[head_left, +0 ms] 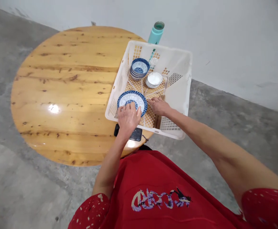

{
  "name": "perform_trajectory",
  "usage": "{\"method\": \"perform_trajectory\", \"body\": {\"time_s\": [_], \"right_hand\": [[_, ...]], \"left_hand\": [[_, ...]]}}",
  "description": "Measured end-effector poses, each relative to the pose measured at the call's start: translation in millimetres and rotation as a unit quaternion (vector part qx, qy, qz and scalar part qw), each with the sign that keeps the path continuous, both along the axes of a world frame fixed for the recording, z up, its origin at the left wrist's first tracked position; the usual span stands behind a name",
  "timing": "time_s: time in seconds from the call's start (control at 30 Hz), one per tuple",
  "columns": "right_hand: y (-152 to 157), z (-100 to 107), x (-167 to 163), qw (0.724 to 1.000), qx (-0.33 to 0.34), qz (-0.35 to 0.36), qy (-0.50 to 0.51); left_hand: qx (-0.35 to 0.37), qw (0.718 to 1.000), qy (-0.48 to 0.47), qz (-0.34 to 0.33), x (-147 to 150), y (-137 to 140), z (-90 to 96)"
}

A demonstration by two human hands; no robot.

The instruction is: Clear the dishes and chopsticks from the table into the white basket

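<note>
A blue-and-white patterned plate point(142, 101) lies in the near left part of a white plastic basket point(177, 92). My left hand point(129, 120) reaches over the basket's near wall and covers the plate's near side, its fingers bent over the plate and its thumb apart. At the plate's right rim is my right hand point(158, 106), fingers extended and nothing visible held. Whether its fingertips touch the rim is unclear. Under and beside that hand lie brown chopsticks point(158, 121). Farther back stand a stack of blue-and-white bowls point(139, 67) and a stack of small white dishes point(154, 79).
The basket sits on the right part of a round wooden table point(65, 86), overhanging its edge. Behind the basket stands a turquoise bottle point(155, 34) near the wall. A dark phone point(136, 134) lies by the table's front edge, with a small keychain point(145, 139) beside it.
</note>
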State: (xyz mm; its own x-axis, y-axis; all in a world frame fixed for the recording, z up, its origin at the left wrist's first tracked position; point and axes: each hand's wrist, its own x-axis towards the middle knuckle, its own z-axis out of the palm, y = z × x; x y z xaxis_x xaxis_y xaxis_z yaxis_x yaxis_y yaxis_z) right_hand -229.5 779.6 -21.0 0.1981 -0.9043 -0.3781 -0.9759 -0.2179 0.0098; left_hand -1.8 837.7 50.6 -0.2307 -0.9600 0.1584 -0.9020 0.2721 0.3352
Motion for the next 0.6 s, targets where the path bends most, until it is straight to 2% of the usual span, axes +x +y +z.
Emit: {"method": "perform_trajectory", "body": {"time_s": [0.37, 0.6], "right_hand": [[-35, 1, 7, 0.997, 0.01, 0.073, 0.025], [-47, -5, 7, 0.991, 0.06, 0.117, 0.018]], "left_hand": [[-0.006, 1.0, -0.022, 0.013, 0, -1, 3.0], [-0.01, 0.999, -0.027, 0.025, 0, -1, 1.2]]}}
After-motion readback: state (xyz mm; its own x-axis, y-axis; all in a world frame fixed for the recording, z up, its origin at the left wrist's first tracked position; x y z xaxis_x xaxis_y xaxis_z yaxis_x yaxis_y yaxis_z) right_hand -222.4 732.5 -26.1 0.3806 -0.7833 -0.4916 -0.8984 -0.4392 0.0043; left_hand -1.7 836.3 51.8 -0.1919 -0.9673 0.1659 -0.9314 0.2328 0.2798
